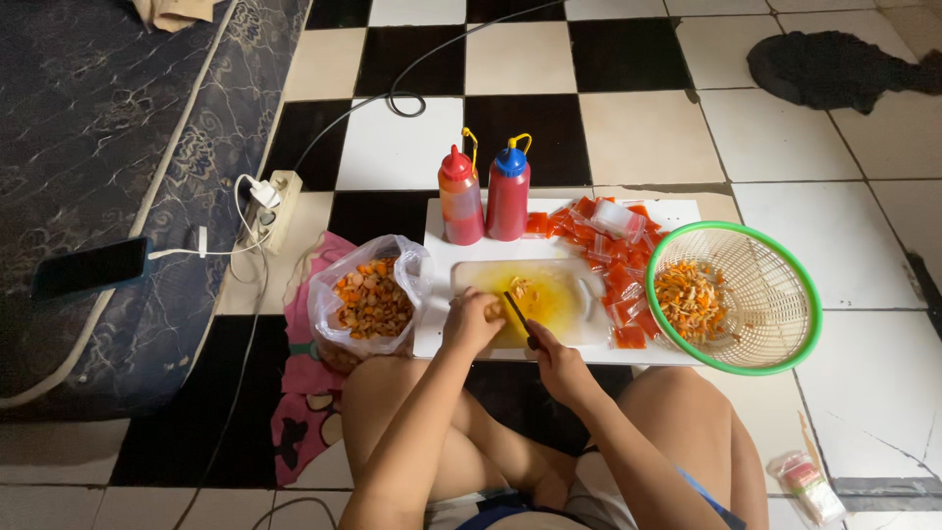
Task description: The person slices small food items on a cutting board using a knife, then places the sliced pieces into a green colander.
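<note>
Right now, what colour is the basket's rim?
Green, around a cream mesh basket; head view shows it.

The floor is a checker of black and off-white tiles. On it lies a white board with a cutting board stained yellow. One squeeze bottle is red with a red cap, the other bottle red with a blue cap — both with yellow loops. The sachets are orange-red. The basket is cream with a green rim, holding orange shreds. The clear bag shows orange and brown pieces. The mattress is dark blue, veined pale — a black phone on it.
</note>
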